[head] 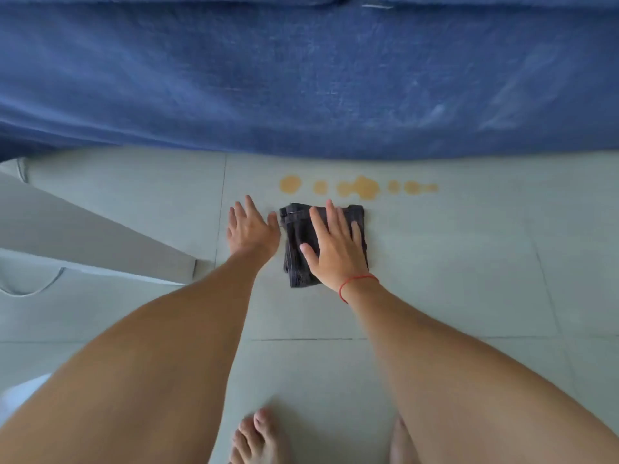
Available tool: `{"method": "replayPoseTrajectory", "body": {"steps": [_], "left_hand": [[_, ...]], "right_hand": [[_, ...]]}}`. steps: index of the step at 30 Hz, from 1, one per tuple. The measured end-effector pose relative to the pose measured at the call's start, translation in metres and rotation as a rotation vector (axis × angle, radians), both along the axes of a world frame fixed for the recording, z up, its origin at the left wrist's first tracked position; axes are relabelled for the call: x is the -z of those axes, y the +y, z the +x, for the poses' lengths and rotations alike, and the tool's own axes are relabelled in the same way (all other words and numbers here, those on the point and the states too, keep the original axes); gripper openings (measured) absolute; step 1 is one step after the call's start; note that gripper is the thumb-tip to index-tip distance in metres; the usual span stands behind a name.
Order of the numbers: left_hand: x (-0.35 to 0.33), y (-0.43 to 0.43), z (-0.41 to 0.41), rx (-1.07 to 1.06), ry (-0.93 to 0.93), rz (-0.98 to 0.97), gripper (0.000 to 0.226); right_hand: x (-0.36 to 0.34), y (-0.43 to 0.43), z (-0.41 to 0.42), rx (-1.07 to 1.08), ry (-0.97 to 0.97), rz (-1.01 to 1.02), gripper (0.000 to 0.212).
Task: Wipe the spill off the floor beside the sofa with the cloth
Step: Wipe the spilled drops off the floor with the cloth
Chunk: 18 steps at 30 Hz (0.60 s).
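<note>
Cloth (296, 239), dark grey and folded into a rough rectangle, lies flat on the pale tiled floor (469, 262) just short of the spill (360, 187). That spill is a row of orange-yellow drops and small pools running parallel to the foot of the blue sofa (301, 78), near its base but not touching it. The cloth's far edge sits just beside the largest pool, with a thin strip of bare tile between them, so the drops are untouched.

The right hand (335, 246) rests palm down on top of the cloth, fingers stretched out flat and slightly spread, pointing toward the sofa; it presses on the fabric and does not grip it. A thin red string (355, 283) circles that wrist. The left hand (251, 227) lies just beside the cloth's left edge, palm down and fully spread on the bare tile, holding nothing; whether its thumb touches the fabric I cannot tell.

Both bare forearms reach in from the near side of the floor. Bare feet (258, 437) show at the near edge. A pale piece of furniture (100, 229) stands at the left, its corner close to the left forearm.
</note>
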<state>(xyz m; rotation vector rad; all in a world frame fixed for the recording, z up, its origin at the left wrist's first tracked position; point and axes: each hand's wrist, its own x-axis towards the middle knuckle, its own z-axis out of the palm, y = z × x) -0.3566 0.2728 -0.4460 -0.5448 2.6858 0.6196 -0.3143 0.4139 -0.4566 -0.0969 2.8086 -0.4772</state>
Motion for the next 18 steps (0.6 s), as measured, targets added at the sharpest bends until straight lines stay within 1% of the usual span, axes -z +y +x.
{"method": "replayPoseTrajectory", "body": {"steps": [3, 7, 9, 11, 15, 18], "left_hand": [[0.018, -0.018, -0.017, 0.068, -0.009, -0.092, 0.065], [0.039, -0.032, -0.033, 0.169, -0.071, -0.159, 0.062], [0.048, -0.036, -0.032, 0.187, -0.113, -0.144, 0.06], [0.054, -0.038, -0.03, 0.184, -0.105, -0.135, 0.06], [0.054, -0.041, -0.034, 0.18, -0.133, -0.12, 0.059], [0.053, -0.042, -0.035, 0.191, -0.152, -0.113, 0.059]], "right_hand": [[0.026, -0.007, 0.002, -0.082, 0.015, -0.003, 0.065], [0.053, -0.007, 0.0, -0.064, 0.103, 0.057, 0.059], [0.059, -0.008, -0.004, -0.041, 0.165, 0.074, 0.056], [0.061, -0.012, -0.013, 0.004, 0.189, 0.083, 0.053], [0.06, -0.024, -0.047, 0.108, 0.166, 0.105, 0.054], [0.058, -0.038, -0.074, 0.137, 0.143, 0.114, 0.058]]}}
